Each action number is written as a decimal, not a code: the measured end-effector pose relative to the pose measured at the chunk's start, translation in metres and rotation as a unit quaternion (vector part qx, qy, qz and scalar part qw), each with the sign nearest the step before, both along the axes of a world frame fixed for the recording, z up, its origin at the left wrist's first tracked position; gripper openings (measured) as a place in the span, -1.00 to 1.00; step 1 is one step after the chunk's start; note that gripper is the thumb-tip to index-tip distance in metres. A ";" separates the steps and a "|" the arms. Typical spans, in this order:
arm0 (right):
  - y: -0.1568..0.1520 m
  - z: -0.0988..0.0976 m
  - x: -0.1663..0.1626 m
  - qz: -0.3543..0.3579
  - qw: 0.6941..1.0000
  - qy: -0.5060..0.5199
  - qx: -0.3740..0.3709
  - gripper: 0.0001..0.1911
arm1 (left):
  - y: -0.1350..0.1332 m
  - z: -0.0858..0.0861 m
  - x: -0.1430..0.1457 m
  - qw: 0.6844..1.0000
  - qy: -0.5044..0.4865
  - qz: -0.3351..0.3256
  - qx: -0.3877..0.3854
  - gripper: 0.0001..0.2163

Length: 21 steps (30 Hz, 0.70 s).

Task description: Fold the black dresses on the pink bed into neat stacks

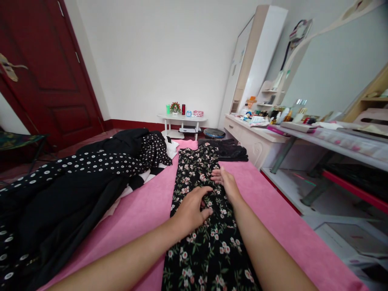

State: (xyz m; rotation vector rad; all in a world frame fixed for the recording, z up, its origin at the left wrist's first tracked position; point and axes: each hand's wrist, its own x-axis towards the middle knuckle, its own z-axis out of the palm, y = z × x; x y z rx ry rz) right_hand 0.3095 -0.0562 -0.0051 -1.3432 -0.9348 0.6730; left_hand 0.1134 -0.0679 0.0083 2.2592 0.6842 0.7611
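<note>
A black floral garment [209, 246], printed with small pink and white flowers, lies lengthwise in a long narrow shape on a pink sheet [145, 230]. Over its middle is my left hand [192, 208], fingers curved and thumb apart, with nothing between them. My right hand [226, 182] is at the garment's right edge, its fingers stretched out toward the left. Whether either palm presses on the cloth I cannot tell. Dark folded clothes [232, 150] lie just beyond the garment's far right end.
On the left is a heap of black clothes [69, 202] with a white-dotted piece [112, 163]. A small white table [182, 117] stands by the far wall. To the right are a cluttered dresser [257, 133] and a grey-topped table [333, 139]. A red door [45, 68] is at far left.
</note>
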 end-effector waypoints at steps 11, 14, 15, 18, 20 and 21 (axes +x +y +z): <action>-0.004 0.003 0.000 -0.014 0.999 0.051 0.009 -0.42 | -0.001 0.066 -0.025 0.966 -0.111 -0.192 -0.131 -0.83; -0.004 0.003 -0.002 -0.020 0.999 0.035 0.002 -0.48 | 0.007 0.092 -0.041 0.866 0.081 -0.397 -0.292 -0.86; -0.003 0.003 -0.003 -0.020 1.000 0.016 -0.003 -0.51 | 0.012 0.096 -0.044 0.836 0.135 -0.428 -0.317 -0.85; -0.002 0.004 -0.005 -0.022 0.998 -0.048 -0.019 -0.65 | 0.025 0.092 -0.043 0.887 0.163 -0.357 -0.245 -0.80; -0.002 0.006 -0.005 -0.025 0.997 -0.066 -0.041 -0.74 | 0.027 0.079 -0.037 0.958 0.116 -0.223 -0.138 -0.67; -0.002 0.007 -0.005 -0.025 0.996 -0.064 -0.058 -0.79 | 0.026 0.071 -0.033 0.978 0.096 -0.162 -0.092 -0.56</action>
